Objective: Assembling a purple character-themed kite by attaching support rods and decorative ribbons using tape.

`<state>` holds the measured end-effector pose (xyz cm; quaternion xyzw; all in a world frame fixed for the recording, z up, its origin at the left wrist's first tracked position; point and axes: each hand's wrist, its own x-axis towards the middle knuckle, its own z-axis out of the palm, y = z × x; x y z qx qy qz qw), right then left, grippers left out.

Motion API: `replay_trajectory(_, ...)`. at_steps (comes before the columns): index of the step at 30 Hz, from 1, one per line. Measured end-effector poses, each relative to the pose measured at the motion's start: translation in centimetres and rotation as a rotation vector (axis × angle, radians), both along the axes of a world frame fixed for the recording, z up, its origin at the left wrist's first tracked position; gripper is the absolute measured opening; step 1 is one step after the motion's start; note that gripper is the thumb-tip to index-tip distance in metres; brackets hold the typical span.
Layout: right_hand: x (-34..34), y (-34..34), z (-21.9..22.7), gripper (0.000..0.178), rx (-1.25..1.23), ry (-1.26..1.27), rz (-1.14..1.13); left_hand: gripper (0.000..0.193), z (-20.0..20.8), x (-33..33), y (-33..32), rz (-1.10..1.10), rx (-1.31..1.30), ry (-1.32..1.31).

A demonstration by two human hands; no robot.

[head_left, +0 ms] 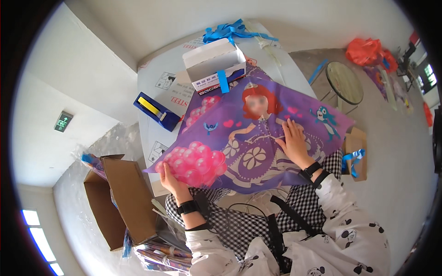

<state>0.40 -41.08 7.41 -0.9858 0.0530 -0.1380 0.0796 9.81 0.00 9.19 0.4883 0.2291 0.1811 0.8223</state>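
A purple kite (255,154), a wide triangular printed sheet with a red-haired cartoon figure and pink balloons, lies spread over the table's near side and hangs above my lap. My left hand (174,180) pinches its lower left edge beside the balloons, thumb on top. On the printed dress to the right rests my right hand (297,145), fingers stretched out and flat. Another purple printed piece shows partly underneath, up to the white open carton (214,62). A blue strip (223,82) hangs down that carton's front.
A blue tape dispenser (156,112) stands left on the table (292,73); blue strips (230,30) lie at its back. A stool (345,83) and a small carton (357,158) are right. A large cardboard box (133,198) and bundled printed pieces (163,257) are lower left.
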Motion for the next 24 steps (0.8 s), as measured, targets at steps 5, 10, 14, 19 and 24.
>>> replay_trajectory(5,1.2,-0.3,-0.9,0.068,-0.034,-0.015,-0.048,0.063,0.6,-1.1,-1.5,0.197,0.237,0.216)
replay_trajectory(10,2.8,-1.2,-1.4,0.069,-0.045,-0.043,-0.052,0.064,2.9,-3.7,-5.4,0.225,1.178,-0.112)
replay_trajectory(14,4.0,-1.0,-2.4,0.07,-0.04,-0.051,-0.03,0.055,3.9,-4.0,-11.2,-0.429,1.404,-0.374)
replay_trajectory(19,3.6,-2.7,-4.2,0.072,-0.069,-0.044,-0.051,0.057,1.3,2.2,-19.4,-0.687,1.427,-0.54)
replay_trajectory(24,4.2,-0.6,-5.9,0.073,-0.06,-0.12,-0.048,0.062,-1.0,12.6,-17.9,-0.671,1.38,-0.467)
